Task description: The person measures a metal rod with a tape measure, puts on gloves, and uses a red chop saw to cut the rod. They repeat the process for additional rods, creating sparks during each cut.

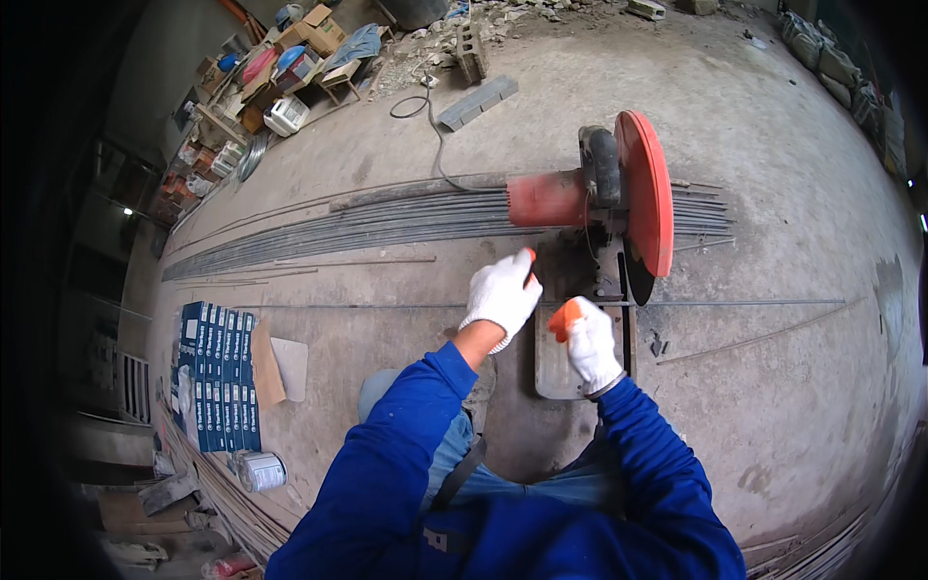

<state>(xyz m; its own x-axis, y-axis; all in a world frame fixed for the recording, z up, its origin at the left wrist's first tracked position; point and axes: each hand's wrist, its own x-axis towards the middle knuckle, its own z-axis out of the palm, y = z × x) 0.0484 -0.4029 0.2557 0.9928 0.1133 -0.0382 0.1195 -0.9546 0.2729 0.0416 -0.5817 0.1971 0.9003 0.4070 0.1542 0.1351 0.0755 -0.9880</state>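
Observation:
A red and black cut-off saw (643, 193) stands in front of me, its dark disc (639, 280) showing below the red guard. A long thin metal bar (744, 304) lies crosswise through its base (561, 372). My left hand (501, 298), in a white glove with orange on the fingers, is curled just left of the saw base; a dark bit shows at its fingers. My right hand (588, 343), gloved alike, is closed over the base beside the bar, orange showing at its fingers. What either hand holds is hidden.
A bundle of long metal bars (387, 227) lies behind the saw. Blue boxes (220, 377) and a can (261, 472) stand at left. A cable (437, 145) runs back past a grey block (478, 102). Cluttered boxes (314, 39) and rubble (532, 14) lie far off.

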